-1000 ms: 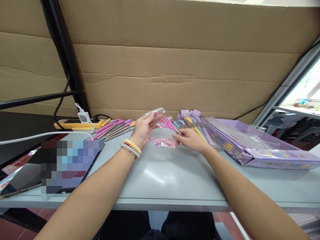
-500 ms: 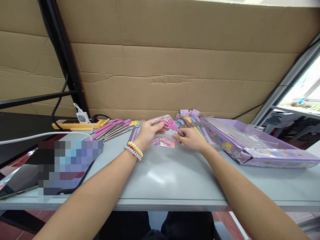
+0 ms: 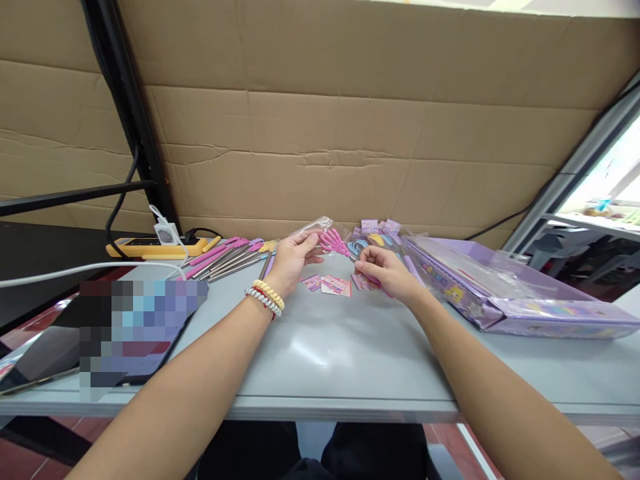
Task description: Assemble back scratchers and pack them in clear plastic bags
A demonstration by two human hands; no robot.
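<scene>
A pink hand-shaped back scratcher (image 3: 334, 241) is held by its metal shaft in my right hand (image 3: 384, 272), fingers closed around it. My left hand (image 3: 293, 263), wearing coiled bands on its wrist, pinches a clear plastic bag (image 3: 320, 225) beside the pink head. The head looks out of the bag. Small printed cards (image 3: 336, 286) lie on the table below my hands. Left of them is a fanned row of back scratchers (image 3: 227, 259) with metal shafts and coloured ends. More back scratchers (image 3: 377, 240) in plastic lie behind my right hand.
A purple box (image 3: 555, 313) with plastic sheets in it stands on the right of the grey table (image 3: 320, 360). To the left are a yellow power strip (image 3: 145, 248), a white cable and a blurred-out device (image 3: 145, 333). A cardboard wall (image 3: 320, 127) closes off the back.
The pink head has come out of the plastic, and the bag now sits behind and above my left fingers. My right hand has shifted slightly right with the shaft.
</scene>
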